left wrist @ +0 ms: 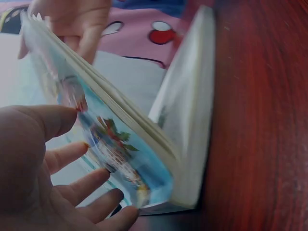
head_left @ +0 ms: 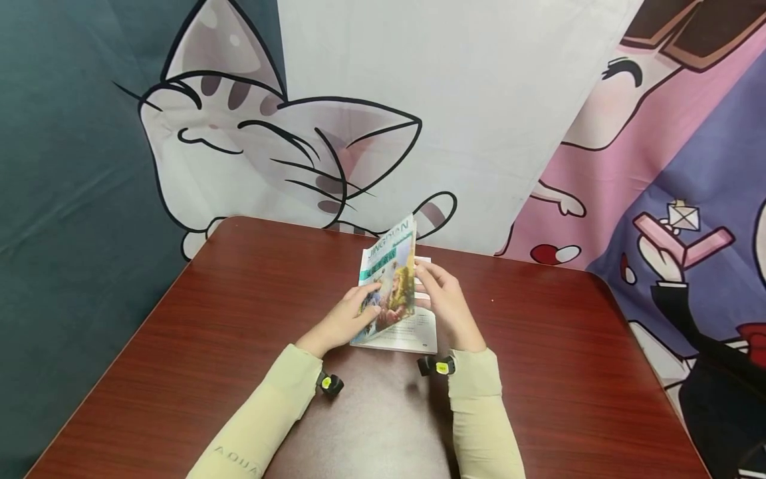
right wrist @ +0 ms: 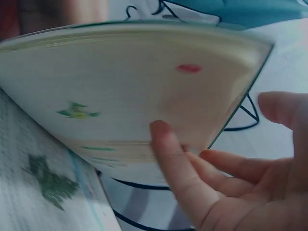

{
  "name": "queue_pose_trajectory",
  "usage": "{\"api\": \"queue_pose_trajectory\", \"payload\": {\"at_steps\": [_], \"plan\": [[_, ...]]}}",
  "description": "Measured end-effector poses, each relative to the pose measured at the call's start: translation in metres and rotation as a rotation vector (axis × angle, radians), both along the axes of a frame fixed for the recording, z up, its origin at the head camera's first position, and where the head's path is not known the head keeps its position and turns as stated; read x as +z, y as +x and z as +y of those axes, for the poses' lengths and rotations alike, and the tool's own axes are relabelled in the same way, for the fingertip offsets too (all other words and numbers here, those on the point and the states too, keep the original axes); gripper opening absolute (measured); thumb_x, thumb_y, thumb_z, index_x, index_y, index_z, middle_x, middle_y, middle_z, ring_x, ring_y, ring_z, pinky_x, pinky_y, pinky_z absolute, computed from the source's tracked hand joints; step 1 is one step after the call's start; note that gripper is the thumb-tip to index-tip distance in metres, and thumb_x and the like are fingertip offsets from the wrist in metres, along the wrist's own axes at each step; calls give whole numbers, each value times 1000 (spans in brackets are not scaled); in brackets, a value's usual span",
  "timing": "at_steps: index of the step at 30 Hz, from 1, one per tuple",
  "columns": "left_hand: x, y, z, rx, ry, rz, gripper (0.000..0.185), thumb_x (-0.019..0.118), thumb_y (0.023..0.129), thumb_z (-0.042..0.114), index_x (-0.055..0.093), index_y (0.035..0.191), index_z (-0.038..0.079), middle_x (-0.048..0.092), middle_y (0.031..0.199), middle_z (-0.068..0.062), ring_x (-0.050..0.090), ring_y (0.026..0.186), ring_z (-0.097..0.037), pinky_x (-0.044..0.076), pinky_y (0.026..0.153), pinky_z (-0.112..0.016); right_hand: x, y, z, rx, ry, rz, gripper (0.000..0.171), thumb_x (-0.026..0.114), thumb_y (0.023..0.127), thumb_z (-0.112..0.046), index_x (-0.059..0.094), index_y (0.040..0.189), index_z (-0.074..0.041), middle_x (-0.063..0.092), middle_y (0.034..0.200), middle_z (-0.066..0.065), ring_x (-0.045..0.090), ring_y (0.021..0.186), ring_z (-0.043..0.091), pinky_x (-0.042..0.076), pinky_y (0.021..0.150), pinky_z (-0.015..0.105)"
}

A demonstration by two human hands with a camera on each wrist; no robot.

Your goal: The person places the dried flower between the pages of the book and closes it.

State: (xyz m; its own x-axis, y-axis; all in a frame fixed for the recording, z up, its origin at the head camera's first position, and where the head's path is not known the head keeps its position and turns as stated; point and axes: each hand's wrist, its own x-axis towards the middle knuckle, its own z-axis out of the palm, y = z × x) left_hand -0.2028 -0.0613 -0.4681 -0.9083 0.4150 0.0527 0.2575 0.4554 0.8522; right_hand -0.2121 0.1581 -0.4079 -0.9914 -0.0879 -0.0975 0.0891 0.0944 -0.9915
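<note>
A paperback book (head_left: 391, 286) with a colourful picture cover stands partly open on the table. Its front part is raised and leans over the printed page (head_left: 413, 336) below. My left hand (head_left: 350, 316) is on the cover side, and in the left wrist view its thumb and spread fingers (left wrist: 72, 156) lie along the cover. At the book's right edge is my right hand (head_left: 444, 296). One finger (right wrist: 166, 139) of it lies against the inner side of the raised pages in the right wrist view, while its thumb stands apart from the edge.
The book rests on a reddish-brown wooden table (head_left: 239, 319) with rounded far corners. Behind the table hangs a cloth (head_left: 467, 100) printed with a cartoon cat and figures. Both forearms wear pale sleeves, with black wrist cameras (head_left: 437, 366) strapped on.
</note>
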Motion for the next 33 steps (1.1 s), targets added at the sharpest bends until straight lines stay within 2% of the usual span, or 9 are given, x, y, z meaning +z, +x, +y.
{"api": "queue_pose_trajectory", "payload": {"at_steps": [2, 4, 10, 15, 18, 21, 25, 29, 33], "plan": [[-1, -1, 3, -29, -48, 2, 56, 52, 107, 27, 35, 158, 10, 29, 161, -22, 32, 147, -39, 32, 116, -57, 1, -1, 7, 5, 59, -3, 49, 57, 104, -31, 52, 146, -5, 59, 138, 19, 62, 120, 34, 57, 90, 42], [-2, -1, 6, -48, -75, 8, 57, 53, 107, 28, 34, 158, 10, 25, 163, -21, 28, 149, -38, 30, 117, -56, 1, -2, 15, 21, 124, 4, 50, 58, 103, -27, 51, 147, -4, 60, 136, 20, 62, 118, 31, 58, 89, 40], [-4, -6, 10, -70, -117, 43, 57, 56, 104, 23, 39, 155, 7, 26, 164, -19, 30, 149, -38, 30, 118, -53, -4, -4, 37, 86, 218, 47, 48, 58, 100, -7, 49, 146, 2, 65, 113, 23, 61, 86, 22, 56, 71, 30], [-7, -11, 14, -115, -183, 67, 58, 57, 102, 22, 40, 155, 6, 27, 164, -18, 28, 150, -36, 28, 119, -51, -11, -5, 47, 107, 339, 63, 55, 55, 95, 5, 46, 149, 0, 64, 102, 21, 60, 80, 20, 56, 68, 30], [-7, -14, 18, -144, -237, 77, 59, 57, 102, 22, 40, 155, 4, 28, 164, -18, 23, 152, -36, 24, 121, -50, -20, -8, 49, 120, 383, 43, 58, 57, 93, 6, 47, 149, -3, 63, 103, 24, 60, 82, 23, 56, 68, 31], [-6, -15, 22, -183, -310, 79, 60, 57, 102, 23, 38, 155, 3, 26, 164, -19, 19, 153, -37, 20, 122, -51, -30, -11, 49, 141, 429, 15, 57, 59, 93, 6, 48, 148, -3, 61, 114, 27, 61, 88, 26, 56, 68, 33], [-4, -13, 27, -230, -471, 105, 64, 58, 104, 30, 35, 157, 2, 23, 165, -21, 15, 153, -39, 17, 122, -55, -42, -14, 50, 207, 541, -12, 56, 63, 93, 3, 49, 146, -2, 59, 125, 27, 62, 92, 29, 57, 68, 35], [-2, -10, 33, -237, -619, 132, 66, 56, 105, 36, 34, 158, 5, 23, 166, -19, 15, 154, -38, 18, 122, -54, -49, -17, 51, 264, 596, -44, 56, 65, 92, 0, 50, 146, -2, 60, 126, 28, 61, 90, 28, 56, 67, 36], [2, -7, 36, -248, -685, 123, 66, 54, 106, 37, 31, 159, 5, 21, 167, -17, 13, 155, -36, 17, 123, -51, -53, -17, 52, 262, 608, -78, 58, 67, 92, -2, 50, 147, -5, 58, 133, 28, 61, 89, 28, 54, 65, 36]]}}
